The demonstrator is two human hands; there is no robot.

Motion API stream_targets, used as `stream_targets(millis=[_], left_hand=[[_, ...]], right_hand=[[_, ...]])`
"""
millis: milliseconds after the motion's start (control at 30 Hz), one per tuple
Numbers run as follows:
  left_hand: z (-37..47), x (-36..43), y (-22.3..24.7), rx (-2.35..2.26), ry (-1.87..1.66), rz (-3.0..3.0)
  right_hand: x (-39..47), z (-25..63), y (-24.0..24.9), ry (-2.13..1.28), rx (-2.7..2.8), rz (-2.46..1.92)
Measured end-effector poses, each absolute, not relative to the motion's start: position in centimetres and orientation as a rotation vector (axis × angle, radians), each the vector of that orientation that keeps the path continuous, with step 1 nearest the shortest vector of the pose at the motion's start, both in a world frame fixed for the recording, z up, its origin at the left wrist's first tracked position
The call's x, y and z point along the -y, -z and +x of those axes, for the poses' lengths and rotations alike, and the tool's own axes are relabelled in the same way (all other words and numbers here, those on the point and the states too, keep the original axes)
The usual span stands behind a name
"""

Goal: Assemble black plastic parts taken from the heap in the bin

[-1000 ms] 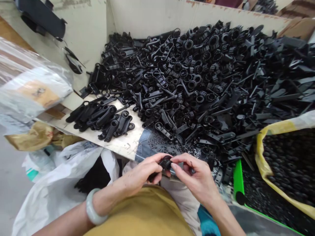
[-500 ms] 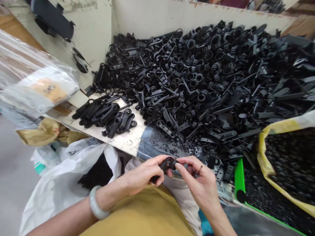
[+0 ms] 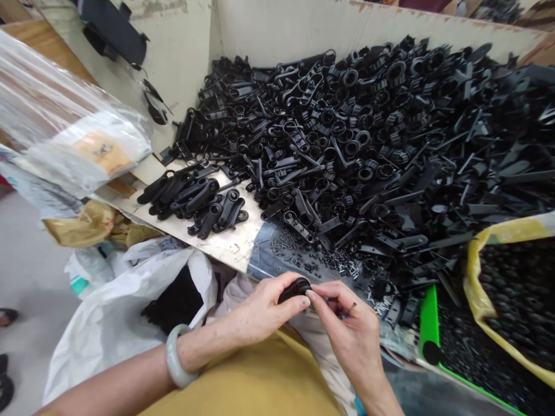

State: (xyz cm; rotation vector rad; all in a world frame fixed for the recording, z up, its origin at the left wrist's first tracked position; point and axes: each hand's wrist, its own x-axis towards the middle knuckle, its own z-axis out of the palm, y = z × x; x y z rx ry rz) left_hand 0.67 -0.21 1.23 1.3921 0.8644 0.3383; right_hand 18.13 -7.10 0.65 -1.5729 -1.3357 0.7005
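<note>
In front of my body, my left hand (image 3: 272, 305) is wrapped round a black plastic part (image 3: 299, 287) with a rounded end, its thumb lying along the near side. The pinched thumb and forefinger of my right hand (image 3: 347, 318) touch the part's right edge. What sits between those fingertips is too small or hidden to make out. A thin dark piece (image 3: 352, 308) pokes out by the curled right fingers. Just beyond the hands, small screws (image 3: 351, 267) and tiny black pieces (image 3: 306, 263) lie scattered on a dark sheet (image 3: 262, 254).
A large heap of black plastic parts (image 3: 347, 133) fills the bench. Several longer handle-like parts (image 3: 195, 196) lie grouped at left. A white sack (image 3: 99, 329) with black contents stands below. At right are a yellow-rimmed bag (image 3: 474, 277) and a green-edged bin (image 3: 429, 318).
The black part has turned in my left hand, and the left thumb now stretches along it. My right fingertips stay at its edge. The whole view has shifted slightly.
</note>
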Motion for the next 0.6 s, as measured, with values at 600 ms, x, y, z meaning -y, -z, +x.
stream_targets(millis=[600], left_hand=[[-1.9,1.8,-0.6,-0.839,-0.338,1.793]], right_hand=[[9.5,16.9,1.6,-1.154,0.959,-1.495]])
